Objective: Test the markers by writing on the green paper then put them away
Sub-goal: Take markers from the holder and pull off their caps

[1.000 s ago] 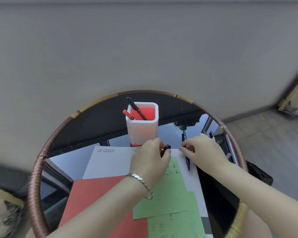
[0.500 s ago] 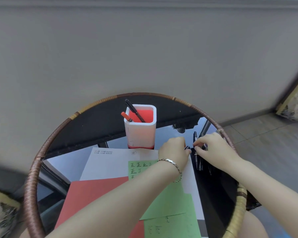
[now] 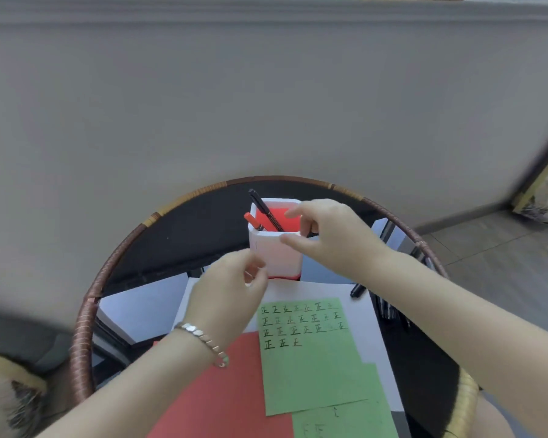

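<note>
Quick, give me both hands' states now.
Left hand: loosely curled, holds nothing visible: open.
Right hand: over the pen holder, fingers spread; cannot tell whether it holds anything.

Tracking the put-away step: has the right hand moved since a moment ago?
Yes: right hand moved up-left, from the loose markers to the rim of the white holder.

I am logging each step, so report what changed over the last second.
Both hands left the loose markers beside the white paper: right hand rose to the white holder rim, left hand drew left, in front of it. Holder, its two markers and green paper stayed put.
</note>
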A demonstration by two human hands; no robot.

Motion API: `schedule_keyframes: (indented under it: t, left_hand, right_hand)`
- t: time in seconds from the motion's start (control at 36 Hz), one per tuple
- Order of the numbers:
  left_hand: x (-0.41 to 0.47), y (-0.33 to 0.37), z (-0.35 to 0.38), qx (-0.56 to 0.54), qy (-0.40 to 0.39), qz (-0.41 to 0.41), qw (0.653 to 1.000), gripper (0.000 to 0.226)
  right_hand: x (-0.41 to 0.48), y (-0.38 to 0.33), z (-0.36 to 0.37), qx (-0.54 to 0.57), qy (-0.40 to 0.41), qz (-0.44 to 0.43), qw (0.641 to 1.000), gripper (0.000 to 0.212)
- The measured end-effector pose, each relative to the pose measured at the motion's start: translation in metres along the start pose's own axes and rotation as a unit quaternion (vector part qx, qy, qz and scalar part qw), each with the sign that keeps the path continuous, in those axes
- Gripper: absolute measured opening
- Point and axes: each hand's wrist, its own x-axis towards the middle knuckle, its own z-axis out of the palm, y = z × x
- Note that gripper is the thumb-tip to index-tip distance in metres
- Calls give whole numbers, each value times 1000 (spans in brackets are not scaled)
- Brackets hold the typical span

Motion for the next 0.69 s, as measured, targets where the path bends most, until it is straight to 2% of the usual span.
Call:
schedule_keyframes:
  t: [0.14,0.25,0.33,0.44,0.53,0.61,0.69]
  left_hand:
    - [-2,-19,-26,-9,49,4,999,13]
    - [-4,-23,-29,-20,63,10,998,14]
    - [-3,-21,-28,-40,80,19,996,17]
    - [1,-8,-23,-78,89,56,991,26]
    - [4,6,-17,-108,107,89,984,35]
    - [7,20,-11,-135,106,118,978,40]
    - [6,33,-3,-150,76,139,976,29]
  right_hand:
    - [29,-20,25,-10,-2,13,1000,33]
    - [34,-23,37,-6,0,41,999,26]
    - [31,-21,35,-8,47,24,999,23]
    - [19,-23,10,70,152,-27,985,17]
    - [3,-27,-13,185,207,-32,960,10]
    - [-15,-30,-29,330,230,19,915,13]
    - [-31,-25,-34,429,247,89,864,12]
